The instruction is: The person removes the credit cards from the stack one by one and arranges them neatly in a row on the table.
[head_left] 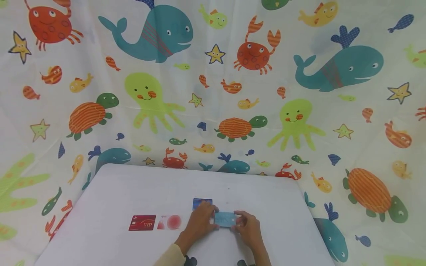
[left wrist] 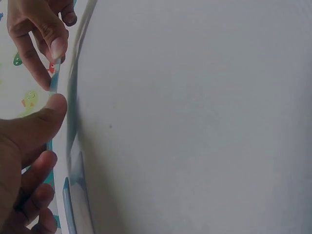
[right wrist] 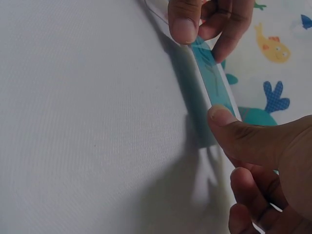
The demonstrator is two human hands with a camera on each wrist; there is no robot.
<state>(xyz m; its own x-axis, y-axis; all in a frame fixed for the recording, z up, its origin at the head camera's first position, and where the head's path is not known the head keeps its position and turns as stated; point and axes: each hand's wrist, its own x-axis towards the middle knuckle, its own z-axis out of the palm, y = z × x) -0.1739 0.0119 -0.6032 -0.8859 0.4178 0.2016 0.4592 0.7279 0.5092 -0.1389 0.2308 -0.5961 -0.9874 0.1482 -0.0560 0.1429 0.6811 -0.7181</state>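
The light blue card (head_left: pixel 225 219) was a slim, glossy rectangle held lengthwise between the fingers of both hands; its face bore paler marks, with a small whitish square just beside the right fingers; the right wrist view showed it tilted, a white edge along its teal side and its shadow on the surface (head_left: pixel 279 207) beside it. The left hand (head_left: pixel 199 218) reached in from a cream sleeve (head_left: pixel 171 255), its thumb and forefinger pinching the card's left end; the right hand (head_left: pixel 249 229) mirrored it, thumb and forefinger pinching the right end, the remaining fingers curled beneath in its wrist view. Just beyond the left fingers lay a dark blue card (head_left: pixel 199 202), partly hidden by them in the head view; well to their left was a red card (head_left: pixel 142 223) lettered "VIP", with a pale chip-like square; between that card and the left fingers lay a white card (head_left: pixel 169 222) with a pinkish-red disc, its small print too blurred to read; the lettering on the two blue cards was likewise unreadable. Past all the fingers hung a cloth (head_left: pixel 206 111) printed with sea creatures.
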